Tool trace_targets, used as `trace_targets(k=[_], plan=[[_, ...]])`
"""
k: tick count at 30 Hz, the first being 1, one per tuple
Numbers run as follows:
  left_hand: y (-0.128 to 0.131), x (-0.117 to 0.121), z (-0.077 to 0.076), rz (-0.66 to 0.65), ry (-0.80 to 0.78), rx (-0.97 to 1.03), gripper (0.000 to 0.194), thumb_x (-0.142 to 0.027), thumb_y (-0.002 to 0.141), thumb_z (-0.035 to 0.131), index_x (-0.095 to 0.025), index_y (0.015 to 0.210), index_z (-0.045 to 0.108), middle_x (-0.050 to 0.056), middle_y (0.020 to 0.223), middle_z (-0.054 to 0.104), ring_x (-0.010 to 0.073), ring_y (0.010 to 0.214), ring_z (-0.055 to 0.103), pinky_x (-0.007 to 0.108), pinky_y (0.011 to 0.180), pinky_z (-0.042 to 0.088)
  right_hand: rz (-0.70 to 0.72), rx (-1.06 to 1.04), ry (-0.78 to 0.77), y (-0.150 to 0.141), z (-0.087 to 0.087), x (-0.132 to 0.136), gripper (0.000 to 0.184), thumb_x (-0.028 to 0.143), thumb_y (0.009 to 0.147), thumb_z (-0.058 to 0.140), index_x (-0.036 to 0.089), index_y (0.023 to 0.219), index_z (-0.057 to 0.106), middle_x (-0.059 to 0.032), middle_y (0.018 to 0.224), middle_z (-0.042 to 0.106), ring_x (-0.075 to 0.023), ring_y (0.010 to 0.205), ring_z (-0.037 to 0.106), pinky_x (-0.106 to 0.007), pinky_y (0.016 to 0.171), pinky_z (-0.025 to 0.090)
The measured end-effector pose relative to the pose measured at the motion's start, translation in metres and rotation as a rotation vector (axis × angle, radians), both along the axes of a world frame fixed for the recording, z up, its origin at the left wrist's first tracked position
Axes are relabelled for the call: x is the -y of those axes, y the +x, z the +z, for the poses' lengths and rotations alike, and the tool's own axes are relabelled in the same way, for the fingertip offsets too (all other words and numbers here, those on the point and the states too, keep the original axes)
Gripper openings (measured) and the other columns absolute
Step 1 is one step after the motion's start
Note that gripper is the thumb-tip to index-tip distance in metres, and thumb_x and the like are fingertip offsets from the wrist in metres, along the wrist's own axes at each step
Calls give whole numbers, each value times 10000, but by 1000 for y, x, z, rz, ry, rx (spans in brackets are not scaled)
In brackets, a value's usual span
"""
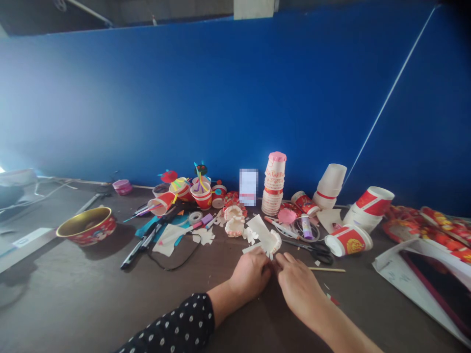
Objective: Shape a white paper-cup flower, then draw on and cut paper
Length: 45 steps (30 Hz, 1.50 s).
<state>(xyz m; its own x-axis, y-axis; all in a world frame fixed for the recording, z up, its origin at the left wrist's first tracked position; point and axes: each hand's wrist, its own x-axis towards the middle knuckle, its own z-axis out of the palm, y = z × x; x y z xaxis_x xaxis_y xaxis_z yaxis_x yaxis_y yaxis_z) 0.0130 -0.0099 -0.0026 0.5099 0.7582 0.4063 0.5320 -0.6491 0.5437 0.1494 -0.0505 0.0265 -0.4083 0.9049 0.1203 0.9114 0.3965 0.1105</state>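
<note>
My left hand and my right hand meet at the front of the dark table. Their fingertips press on a fringed white paper-cup cutout, and its lower edge is partly hidden by my fingers. Behind it lie two more scalloped paper pieces. A wooden stick lies to the right of my right hand, and black-handled scissors rest beyond it. A black sleeve with white dots covers my left forearm.
Paper cups stand in stacks and lie on their sides along the blue wall. A gold-lined red bowl sits at left, near pens. Red patterned paper and a white envelope lie at right.
</note>
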Motion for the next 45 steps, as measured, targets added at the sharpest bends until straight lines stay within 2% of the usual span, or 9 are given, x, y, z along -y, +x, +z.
trace_targets(k=[4,9,14,18,23,30,34,38,45], plan=[[1,-2,1,6,-31,-33,160,-61,682,460,-149,642,588,32,723,571,131,711,510,211,631,386,-12,-12,-28,-1,2,0,306,51,803,373,139,841,664,-84,931,604,-224,890,504,-328,756,384],[2,-4,1,19,-15,-113,165,-112,724,461,-148,630,591,32,717,573,132,704,514,211,621,382,-50,-32,-72,-1,5,2,325,52,810,354,129,909,654,-118,1033,573,-238,975,474,-325,825,356],[1,-4,-1,31,21,-157,192,-163,754,460,-145,597,568,28,690,564,122,667,501,203,590,365,-87,-122,-88,3,7,6,358,24,781,339,140,969,621,-109,921,573,-194,853,511,-282,770,361],[1,-4,-1,1,40,-125,165,-147,744,464,-144,600,544,23,703,558,115,689,501,193,601,358,-37,-211,-129,9,12,8,397,-16,729,349,162,975,605,-70,878,593,-155,845,527,-237,753,354],[1,-5,-1,9,42,-117,206,-154,755,447,-142,559,510,23,669,540,110,657,489,193,580,347,2,-147,-105,8,19,11,347,8,765,358,166,907,633,-70,854,614,-162,865,527,-255,765,342],[0,-3,1,4,22,-112,178,-143,735,444,-147,569,508,30,673,546,126,669,496,206,591,360,-11,-39,-28,0,13,11,293,36,792,394,161,850,653,-61,831,616,-189,811,527,-306,717,328],[0,-1,3,16,39,-88,115,-82,659,440,-151,641,529,36,689,548,138,684,501,217,604,368,-9,-39,-63,0,15,11,287,34,785,411,162,875,652,-59,850,616,-182,815,524,-299,723,320],[0,-1,3,62,83,-83,153,-52,580,434,-150,667,512,32,658,528,144,660,483,228,585,356,-14,-47,-79,0,18,11,300,39,785,413,170,916,648,-61,873,617,-183,845,513,-297,745,317],[0,-2,2,59,83,-87,147,-59,592,424,-160,675,490,33,673,525,147,672,481,231,594,351,-4,-40,-78,1,17,8,309,42,789,401,172,930,643,-62,875,609,-187,849,509,-297,732,329]])
